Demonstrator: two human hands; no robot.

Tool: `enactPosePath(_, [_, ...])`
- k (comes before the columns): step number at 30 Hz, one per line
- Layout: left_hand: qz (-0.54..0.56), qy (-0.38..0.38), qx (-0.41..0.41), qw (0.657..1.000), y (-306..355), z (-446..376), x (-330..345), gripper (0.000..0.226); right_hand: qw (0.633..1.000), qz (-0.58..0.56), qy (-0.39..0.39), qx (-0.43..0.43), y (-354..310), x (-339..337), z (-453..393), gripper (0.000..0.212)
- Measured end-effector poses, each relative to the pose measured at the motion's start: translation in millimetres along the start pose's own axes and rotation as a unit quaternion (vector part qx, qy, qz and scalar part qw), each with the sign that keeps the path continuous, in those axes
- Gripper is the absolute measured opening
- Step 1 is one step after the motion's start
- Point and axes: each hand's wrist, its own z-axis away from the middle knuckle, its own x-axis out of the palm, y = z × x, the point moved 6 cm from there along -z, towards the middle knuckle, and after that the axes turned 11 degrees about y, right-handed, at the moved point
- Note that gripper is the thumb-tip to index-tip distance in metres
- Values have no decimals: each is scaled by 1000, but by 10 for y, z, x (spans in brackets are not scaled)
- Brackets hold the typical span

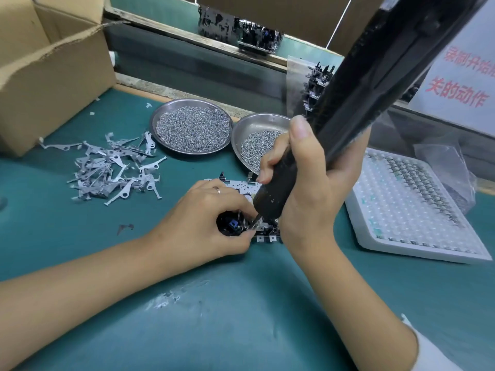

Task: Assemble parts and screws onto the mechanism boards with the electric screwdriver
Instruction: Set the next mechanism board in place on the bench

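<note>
Right grip (302, 180) wraps the tilted electric screwdriver (348, 103), bit down on the mechanism board (241, 187); left grip (209, 218) just beside pinches a black part (227, 227) there.

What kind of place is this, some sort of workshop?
Most likely a small-parts factory assembly bench. A hand drives an electric screwdriver into a mechanism board, beside metal dishes of screws and a pile of stamped metal levers.
</note>
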Motion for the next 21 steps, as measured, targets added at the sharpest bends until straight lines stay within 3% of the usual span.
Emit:
enactPosePath(6, [5, 2, 0, 1000, 8, -3, -13, 12, 1000, -7, 0, -4, 1, 10, 6, 21])
enactPosePath(10, [13, -1, -3, 1000, 18, -9, -16, 25, 1000, -6, 2, -3, 3, 7, 4, 22])
enactPosePath(21, [0, 3, 1, 1000, -11, 6, 2, 11, 1000, -2, -9, -4, 13, 21, 23, 21])
